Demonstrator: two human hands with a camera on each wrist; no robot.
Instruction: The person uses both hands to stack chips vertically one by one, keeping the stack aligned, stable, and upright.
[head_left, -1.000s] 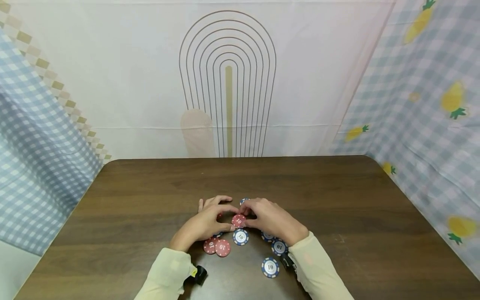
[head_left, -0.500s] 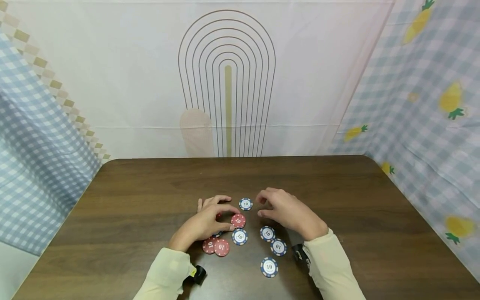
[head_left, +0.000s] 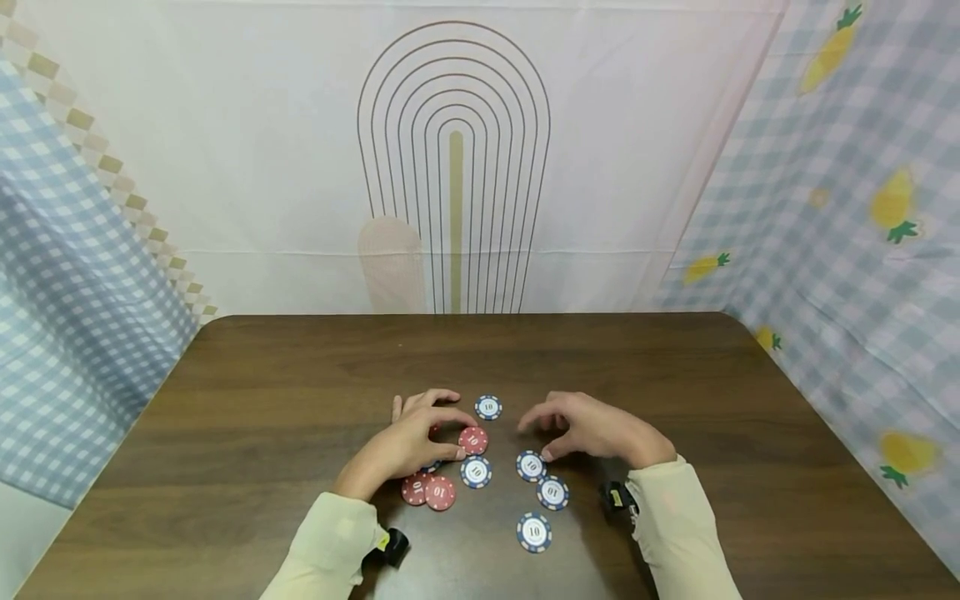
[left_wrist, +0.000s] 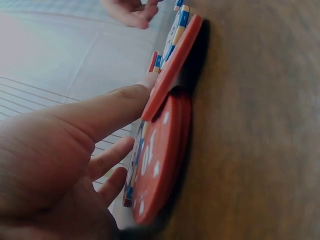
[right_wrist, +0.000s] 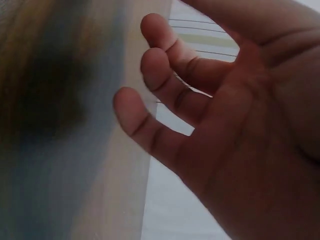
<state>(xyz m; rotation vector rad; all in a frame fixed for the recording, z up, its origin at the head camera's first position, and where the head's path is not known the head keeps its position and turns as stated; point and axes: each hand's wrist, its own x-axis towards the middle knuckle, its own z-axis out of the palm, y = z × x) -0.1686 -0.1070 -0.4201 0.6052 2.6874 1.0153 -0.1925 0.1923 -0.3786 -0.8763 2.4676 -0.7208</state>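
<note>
In the head view, my left hand (head_left: 412, 437) pinches a red poker chip (head_left: 473, 440) marked 10 between thumb and index finger. Its palm covers part of another blue chip and a bit of red. Two overlapping red chips (head_left: 440, 493) lie just below that hand, seen edge-on as red chips (left_wrist: 160, 155) in the left wrist view. My right hand (head_left: 588, 425) is empty, fingers loosely bent, the thumb tip close to a blue and white chip (head_left: 531, 466); whether it touches cannot be told. The right wrist view shows bent fingers (right_wrist: 131, 111) with nothing held.
More blue chips lie about: one behind (head_left: 488, 407), one in front of the pinched red chip (head_left: 476, 472), and two nearer the front right, a chip (head_left: 552, 492) and a lower chip (head_left: 534, 532). The brown table (head_left: 300, 358) meets a white cloth backdrop (head_left: 262, 167).
My right hand has left the red chip, moved away to the right, and then lowered beside the blue chip. The left hand has stayed at the red chip.
</note>
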